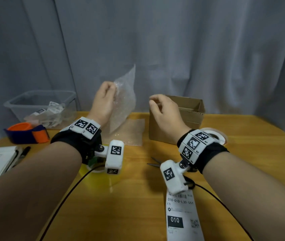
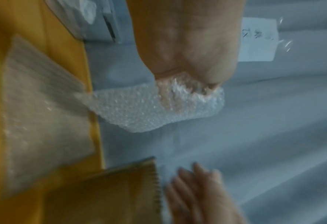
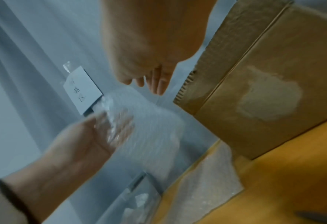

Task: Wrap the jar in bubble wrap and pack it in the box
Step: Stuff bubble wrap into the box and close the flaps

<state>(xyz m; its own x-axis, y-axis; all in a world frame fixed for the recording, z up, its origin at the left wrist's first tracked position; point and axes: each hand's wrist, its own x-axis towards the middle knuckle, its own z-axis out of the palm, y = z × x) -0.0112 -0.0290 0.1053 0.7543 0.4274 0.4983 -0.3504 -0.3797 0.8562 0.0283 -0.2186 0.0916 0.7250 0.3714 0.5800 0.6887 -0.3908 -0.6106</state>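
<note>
My left hand (image 1: 110,90) is raised over the table's far side and pinches a clear bubble wrap sheet (image 1: 125,100) by its edge; the sheet hangs upright. The left wrist view shows the fingers curled into the bubble wrap sheet (image 2: 149,109). My right hand (image 1: 153,100) hovers beside it in front of the open cardboard box (image 1: 192,112), its fingers loosely bent and holding nothing. A second bubble wrap piece (image 1: 129,133) lies flat on the table left of the box. I cannot see a jar in any view.
A clear plastic bin (image 1: 40,103) with bags stands at the back left, with an orange and blue roll holder (image 1: 28,133) in front of it. A tape roll (image 1: 214,136), scissors (image 1: 153,163), a shipping label (image 1: 183,214) and yellow tape (image 1: 96,171) lie nearer me.
</note>
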